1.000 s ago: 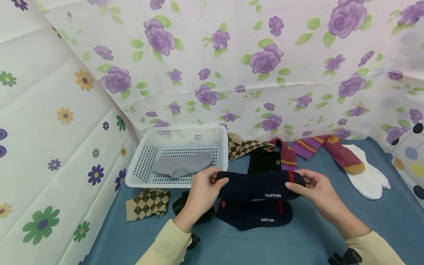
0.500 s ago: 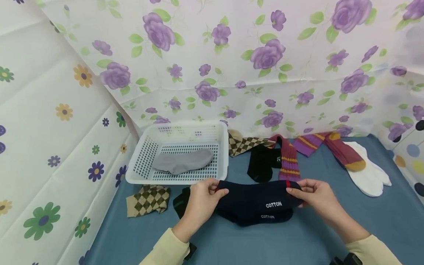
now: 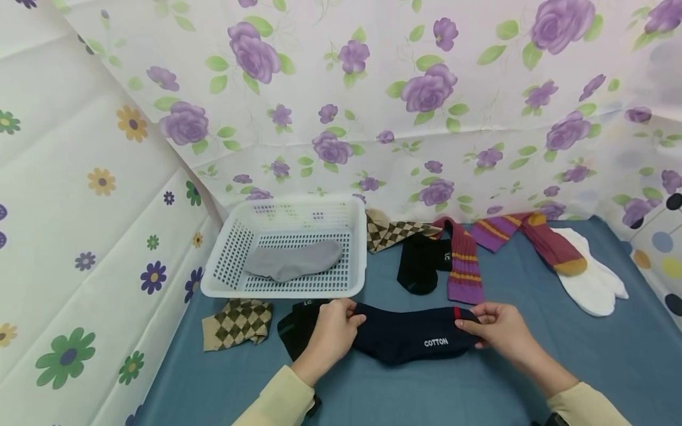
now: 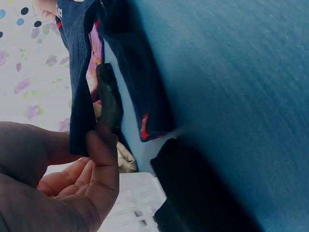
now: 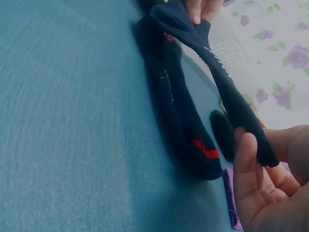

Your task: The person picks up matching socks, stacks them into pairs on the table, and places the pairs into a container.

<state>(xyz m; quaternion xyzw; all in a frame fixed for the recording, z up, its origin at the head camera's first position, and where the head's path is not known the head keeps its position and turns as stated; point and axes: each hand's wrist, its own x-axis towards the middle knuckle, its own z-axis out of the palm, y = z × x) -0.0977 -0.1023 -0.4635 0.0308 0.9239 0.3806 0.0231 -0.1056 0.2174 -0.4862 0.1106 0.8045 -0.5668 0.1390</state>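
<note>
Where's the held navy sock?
Head view, lower centre: the held sock runs between the left hand and right hand, with the basket beyond it, to the left.

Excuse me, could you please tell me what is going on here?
A person is holding a navy sock by its two ends, the left hand pinching one and the right hand the other. It is held over a second navy sock with a red band, which lies on the blue cloth. Beyond them, a grey sock lies in a white plastic basket, and other socks, such as a checked sock in front of the basket, lie around on the cloth.
</note>
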